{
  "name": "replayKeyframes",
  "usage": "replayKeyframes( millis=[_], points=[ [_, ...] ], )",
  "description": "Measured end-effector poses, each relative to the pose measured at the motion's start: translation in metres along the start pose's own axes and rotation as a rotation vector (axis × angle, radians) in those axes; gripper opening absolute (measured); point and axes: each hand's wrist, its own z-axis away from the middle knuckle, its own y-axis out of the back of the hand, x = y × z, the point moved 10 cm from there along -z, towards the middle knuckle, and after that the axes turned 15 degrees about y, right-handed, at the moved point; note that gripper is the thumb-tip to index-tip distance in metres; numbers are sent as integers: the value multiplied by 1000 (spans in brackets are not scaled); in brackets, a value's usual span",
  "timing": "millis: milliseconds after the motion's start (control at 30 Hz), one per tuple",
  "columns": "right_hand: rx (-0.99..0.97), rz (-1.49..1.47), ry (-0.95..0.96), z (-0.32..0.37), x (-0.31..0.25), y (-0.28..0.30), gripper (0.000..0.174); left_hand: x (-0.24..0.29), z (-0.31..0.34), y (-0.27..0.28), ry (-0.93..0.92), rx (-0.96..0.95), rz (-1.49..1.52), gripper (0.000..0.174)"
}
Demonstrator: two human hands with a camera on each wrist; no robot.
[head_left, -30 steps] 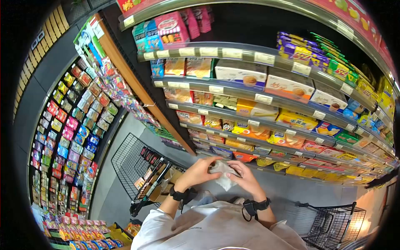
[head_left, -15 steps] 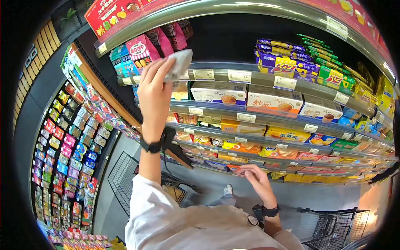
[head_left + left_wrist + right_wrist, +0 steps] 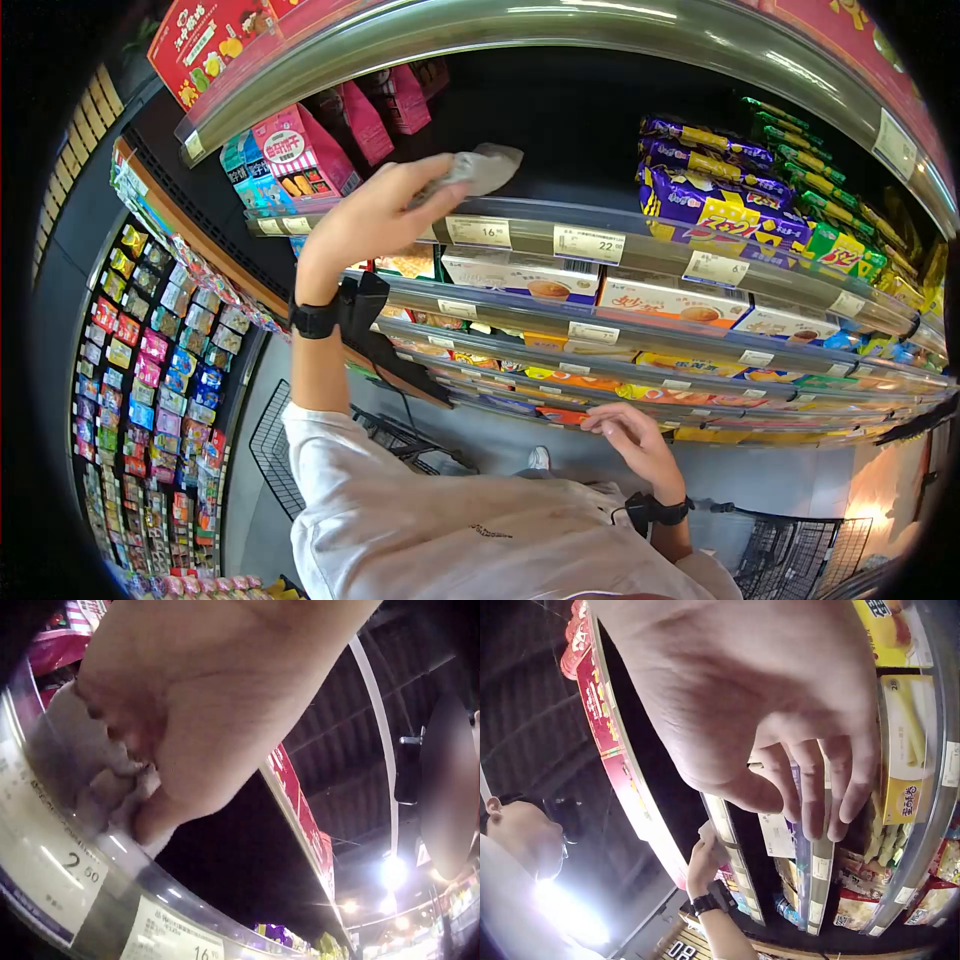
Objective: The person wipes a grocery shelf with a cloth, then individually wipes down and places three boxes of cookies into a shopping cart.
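Observation:
My left hand (image 3: 375,220) grips a crumpled whitish cloth (image 3: 490,170) at the upper shelf's front edge, just right of the pink snack bags (image 3: 300,150). In the left wrist view the curled fingers bunch the cloth (image 3: 71,750) right behind the clear price strip (image 3: 180,907). Lower down, in front of the lower shelves, hangs my right hand (image 3: 640,445) with loosely bent fingers and nothing in it. The right wrist view shows that hand (image 3: 757,705) palm-on, its fingers overlapping the shelf edges.
Purple snack packs (image 3: 715,190) and green packs (image 3: 840,245) stand on the same shelf at the right. White boxes (image 3: 660,295) line the shelf below. A wire cart (image 3: 275,440) stands at lower left, another cart (image 3: 790,550) at lower right.
Both hands were together on the cloth at waist height. The left hand then carried it up to the upper shelf and rightward along its edge; the right hand let go and stayed low.

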Motion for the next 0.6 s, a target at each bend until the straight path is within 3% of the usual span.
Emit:
replayKeyframes(
  millis=[67,133,167,267,333,367,433,567,600],
  points=[
    [-35,-15,-21,-2,4,9,25,13,-5,-13,45,-106,-64,33],
    [-74,-34,-53,0,6,18,25,38,-13,-23,-122,-84,-254,35],
    [-90,-28,-26,-1,4,23,25,44,-19,-28,2,-195,-293,37],
    [-134,-57,2,4,2,39,25,49,-55,-48,-4,-251,-372,37],
    [-157,-80,11,4,3,51,24,62,-70,-73,-307,-382,-710,36],
    [-178,-99,0,5,5,55,25,49,-95,-71,-350,-340,-501,36],
    [-206,-111,-20,11,10,64,25,30,-136,-75,22,-377,-384,38],
    [-185,-139,-6,19,8,75,24,5,-201,-84,171,-442,-652,57],
    [-160,-123,10,21,6,80,24,-31,-253,-86,121,-374,-712,50]
  ],
)
